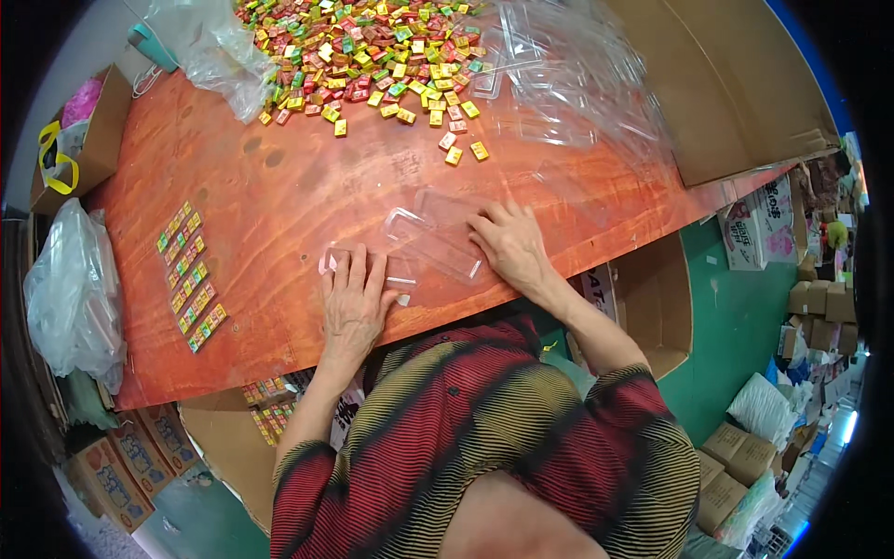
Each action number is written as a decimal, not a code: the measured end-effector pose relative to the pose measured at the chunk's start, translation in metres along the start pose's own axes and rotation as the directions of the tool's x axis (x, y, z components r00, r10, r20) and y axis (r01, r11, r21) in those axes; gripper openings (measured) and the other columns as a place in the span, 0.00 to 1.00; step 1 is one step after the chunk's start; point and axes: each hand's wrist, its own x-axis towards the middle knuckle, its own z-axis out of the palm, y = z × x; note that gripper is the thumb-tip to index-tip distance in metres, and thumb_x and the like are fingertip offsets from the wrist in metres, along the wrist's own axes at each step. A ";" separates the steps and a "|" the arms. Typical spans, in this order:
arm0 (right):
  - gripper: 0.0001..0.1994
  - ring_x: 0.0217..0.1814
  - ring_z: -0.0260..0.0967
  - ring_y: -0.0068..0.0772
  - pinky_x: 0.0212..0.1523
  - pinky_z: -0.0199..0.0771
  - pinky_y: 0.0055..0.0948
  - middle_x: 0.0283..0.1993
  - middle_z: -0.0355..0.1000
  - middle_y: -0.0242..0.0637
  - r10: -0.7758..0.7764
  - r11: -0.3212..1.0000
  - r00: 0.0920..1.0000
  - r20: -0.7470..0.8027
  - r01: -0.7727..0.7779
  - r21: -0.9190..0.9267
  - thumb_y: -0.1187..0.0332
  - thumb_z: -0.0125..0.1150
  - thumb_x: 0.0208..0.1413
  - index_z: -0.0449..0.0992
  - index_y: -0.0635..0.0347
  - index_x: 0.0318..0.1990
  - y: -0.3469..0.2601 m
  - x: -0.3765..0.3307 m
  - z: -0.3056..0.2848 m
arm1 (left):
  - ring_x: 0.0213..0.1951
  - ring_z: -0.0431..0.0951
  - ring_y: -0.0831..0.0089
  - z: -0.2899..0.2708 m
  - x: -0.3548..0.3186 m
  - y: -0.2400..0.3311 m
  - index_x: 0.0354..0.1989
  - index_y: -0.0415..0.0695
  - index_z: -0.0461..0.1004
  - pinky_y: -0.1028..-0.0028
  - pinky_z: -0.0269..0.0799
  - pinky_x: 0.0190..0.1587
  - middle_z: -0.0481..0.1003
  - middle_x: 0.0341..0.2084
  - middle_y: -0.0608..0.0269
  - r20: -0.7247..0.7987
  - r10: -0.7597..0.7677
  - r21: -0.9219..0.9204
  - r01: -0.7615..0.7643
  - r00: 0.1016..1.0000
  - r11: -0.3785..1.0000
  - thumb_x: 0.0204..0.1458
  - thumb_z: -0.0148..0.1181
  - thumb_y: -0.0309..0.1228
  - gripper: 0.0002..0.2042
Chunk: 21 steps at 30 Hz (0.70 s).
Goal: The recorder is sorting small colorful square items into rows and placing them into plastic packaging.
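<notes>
Two clear plastic trays lie on the red-brown wooden table in front of me. The longer tray (445,240) slants between my hands, and the other tray (399,268) partly overlaps it on the left. My left hand (354,303) rests with fingers stretched out at the left end of the trays, holding nothing. Over the longer tray's right end, my right hand (515,250) has its fingers apart and slightly bent, the tips touching or close to the plastic. Farther back is a heap of small yellow, red and green boxes (372,70), several strayed toward me.
Stacked clear trays (568,84) lie at the back right, beside a large cardboard box (736,84). Rows of filled packs (193,279) line the left side. An open carton (656,307) stands below the table's right edge; another (219,433) sits below left, holding filled packs.
</notes>
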 end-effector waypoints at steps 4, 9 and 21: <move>0.11 0.42 0.62 0.40 0.42 0.60 0.36 0.40 0.67 0.36 0.096 0.994 0.993 -0.068 -0.091 0.063 0.69 0.58 0.45 0.73 0.55 0.38 0.009 -0.004 -0.018 | 0.54 0.59 0.51 -0.001 0.000 0.013 0.53 0.44 0.64 0.50 0.50 0.56 0.60 0.54 0.49 -0.080 -0.050 0.003 0.050 0.996 0.999 0.41 0.59 0.39 0.28; 0.11 0.42 0.62 0.42 0.41 0.60 0.36 0.40 0.67 0.38 0.223 0.942 0.936 -0.272 -0.279 -0.187 0.73 0.56 0.45 0.73 0.58 0.39 0.058 -0.024 -0.030 | 0.57 0.55 0.51 -0.002 0.025 0.018 0.54 0.45 0.63 0.49 0.51 0.55 0.57 0.56 0.54 -0.002 0.075 -0.014 -0.075 0.997 0.997 0.42 0.58 0.43 0.29; 0.12 0.44 0.63 0.43 0.43 0.61 0.38 0.42 0.67 0.39 0.207 0.972 0.962 -0.176 -0.224 -0.078 0.72 0.56 0.45 0.72 0.57 0.40 0.019 -0.007 -0.022 | 0.60 0.52 0.50 0.015 0.025 0.019 0.55 0.44 0.61 0.48 0.45 0.58 0.55 0.57 0.50 0.032 -0.100 -0.042 0.102 0.994 0.994 0.45 0.55 0.43 0.29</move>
